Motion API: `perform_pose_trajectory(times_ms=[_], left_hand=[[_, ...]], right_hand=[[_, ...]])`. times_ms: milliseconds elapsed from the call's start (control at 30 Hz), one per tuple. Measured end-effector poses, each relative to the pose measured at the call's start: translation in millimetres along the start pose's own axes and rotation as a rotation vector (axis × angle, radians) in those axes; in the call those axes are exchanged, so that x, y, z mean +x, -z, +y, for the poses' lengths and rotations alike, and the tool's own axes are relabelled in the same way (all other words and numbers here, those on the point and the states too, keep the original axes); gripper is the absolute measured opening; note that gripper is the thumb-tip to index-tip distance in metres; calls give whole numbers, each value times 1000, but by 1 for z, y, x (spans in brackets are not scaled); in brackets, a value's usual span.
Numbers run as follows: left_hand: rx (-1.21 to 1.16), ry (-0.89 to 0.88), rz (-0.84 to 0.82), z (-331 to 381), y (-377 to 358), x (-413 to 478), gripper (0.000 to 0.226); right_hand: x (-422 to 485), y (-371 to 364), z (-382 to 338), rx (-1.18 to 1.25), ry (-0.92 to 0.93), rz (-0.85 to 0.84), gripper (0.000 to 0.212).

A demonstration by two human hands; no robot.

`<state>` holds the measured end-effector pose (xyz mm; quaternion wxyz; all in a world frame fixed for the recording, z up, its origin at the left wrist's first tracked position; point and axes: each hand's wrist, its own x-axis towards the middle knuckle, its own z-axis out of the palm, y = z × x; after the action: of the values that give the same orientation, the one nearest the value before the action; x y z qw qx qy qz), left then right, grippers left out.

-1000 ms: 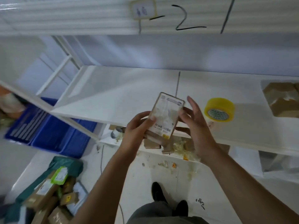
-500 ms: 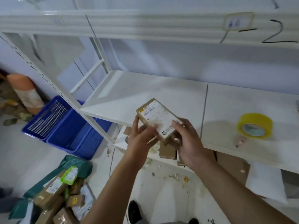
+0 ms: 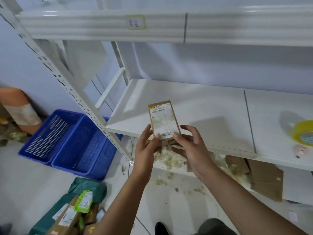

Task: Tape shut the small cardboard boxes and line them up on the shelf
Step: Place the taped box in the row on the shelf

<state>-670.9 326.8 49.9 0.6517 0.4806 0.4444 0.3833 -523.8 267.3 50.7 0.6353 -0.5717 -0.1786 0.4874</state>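
A small flat cardboard box (image 3: 163,120) with a white shipping label on its face stands on end over the front edge of the white shelf (image 3: 199,100). My left hand (image 3: 146,148) holds its lower left side, thumb on the label. My right hand (image 3: 191,146) holds its lower right side, thumb on the label's corner and fingers behind. A yellow tape roll (image 3: 304,133) lies on the shelf at the far right, well away from both hands.
Two blue plastic crates (image 3: 67,141) sit on the floor left of the rack's perforated post (image 3: 71,92). A green bag with several parcels (image 3: 72,212) lies at the bottom left. Tape scraps and flat cardboard (image 3: 264,177) litter the lower shelf. My shoe (image 3: 160,228) shows below.
The view has swung left, so the tape roll slid to the right edge. The box turned from tilted to upright and moved in over the shelf's front edge, both hands still on it.
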Motion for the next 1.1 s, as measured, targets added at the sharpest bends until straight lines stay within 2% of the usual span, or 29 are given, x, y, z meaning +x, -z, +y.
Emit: perform_pose_trajectory(times_ms=[67, 333, 567, 733, 867, 967, 1033, 1100], left_hand=[[-12, 3, 23, 0, 16, 10, 69], [-10, -14, 96, 4, 44, 74, 38], [75, 74, 116, 21, 53, 137, 49], [78, 140, 108, 28, 73, 182, 59], [98, 137, 93, 27, 86, 217, 13], [132, 161, 96, 27, 93, 242, 18], [222, 154, 91, 23, 99, 256, 28], [319, 136, 76, 18, 105, 270, 32]], right_hand=[[9, -18, 3, -9, -9, 14, 44], [64, -65, 0, -133, -76, 2, 31], [131, -90, -7, -306, -160, -14, 42], [182, -117, -13, -344, -242, -38, 37], [213, -142, -11, -343, -300, -18, 44], [231, -158, -4, -335, -297, 28, 40], [241, -168, 2, -335, -275, 77, 28], [251, -175, 10, -355, -253, 134, 27]])
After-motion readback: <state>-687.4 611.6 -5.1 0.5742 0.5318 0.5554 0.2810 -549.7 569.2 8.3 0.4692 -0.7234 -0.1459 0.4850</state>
